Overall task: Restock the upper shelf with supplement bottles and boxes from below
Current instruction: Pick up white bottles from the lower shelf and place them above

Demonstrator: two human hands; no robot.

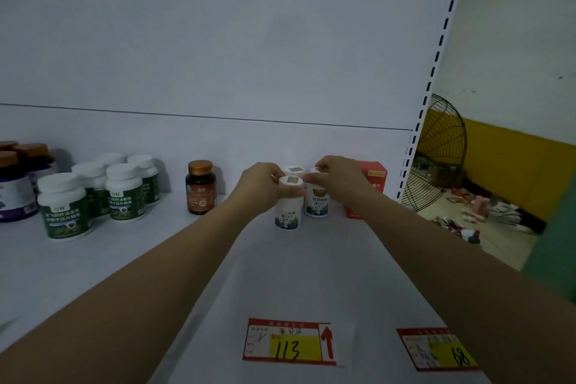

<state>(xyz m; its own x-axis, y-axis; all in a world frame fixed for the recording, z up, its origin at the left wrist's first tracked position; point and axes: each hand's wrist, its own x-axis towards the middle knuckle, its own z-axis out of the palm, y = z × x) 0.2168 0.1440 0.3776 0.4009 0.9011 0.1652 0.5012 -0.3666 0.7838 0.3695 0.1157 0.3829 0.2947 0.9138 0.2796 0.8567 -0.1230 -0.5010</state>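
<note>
While upright on the shelf (caps up, labels forward), the front bottle is clasped by the left hand's curled fingers, the neighbouring bottle by the right hand's.

Shelf: bottle cluster centre; lone bottle left; box right; price tags front edge.

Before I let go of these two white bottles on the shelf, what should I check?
1. Front white bottle upright on the shelf: ok.
2. Right white bottle upright, label facing out: ok.
3. Left hand grip round the front white bottle: ok.
4. Right hand grip on the right white bottle's top: ok.
5. Gap between right white bottle and red box: cannot tell, the right arm hides it.
</note>
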